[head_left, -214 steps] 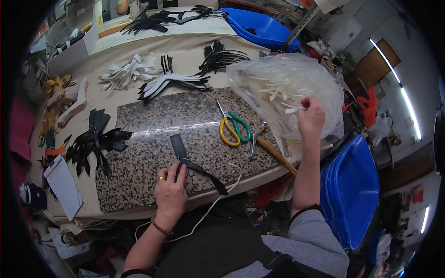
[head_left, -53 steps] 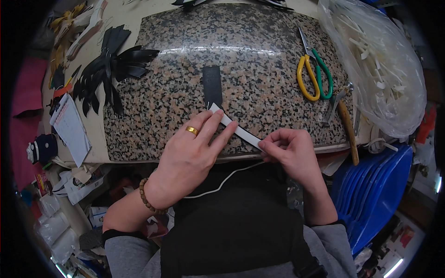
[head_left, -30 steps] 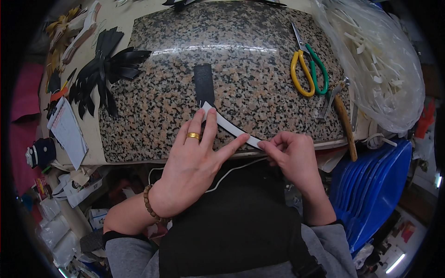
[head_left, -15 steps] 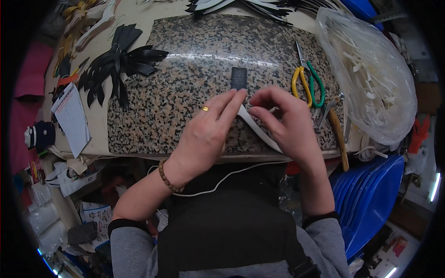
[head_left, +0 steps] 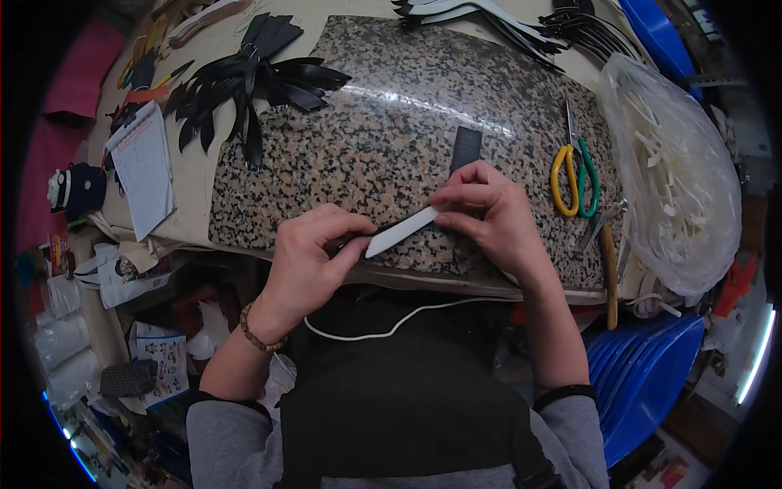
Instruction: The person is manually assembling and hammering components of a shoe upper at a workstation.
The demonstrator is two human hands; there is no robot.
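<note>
A narrow strip [head_left: 403,231], white with a dark edge, is stretched at a slant between my hands above the near part of a speckled stone slab [head_left: 350,163]. My left hand [head_left: 309,253] pinches its lower left end between thumb and forefinger. At the upper right end, my right hand [head_left: 493,213] grips it with thumb and bent fingers, which hide that end. Just beyond the right hand's fingers lies a flat dark rectangular piece [head_left: 467,147] on the slab, its near end partly covered by the hand.
Scissors [head_left: 575,175] with yellow and green handles and a wooden-handled tool [head_left: 609,273] lie right of my hands. A clear plastic bag [head_left: 676,187] of white scraps sits farther right. Black strips [head_left: 252,81] are bundled at far left, near a paper pad [head_left: 144,167]. More strips [head_left: 481,16] lie behind.
My left hand has left the dark piece and moved left to the strip's end. The strip has swung to slant the other way, now spanning both hands. The view has also shifted.
</note>
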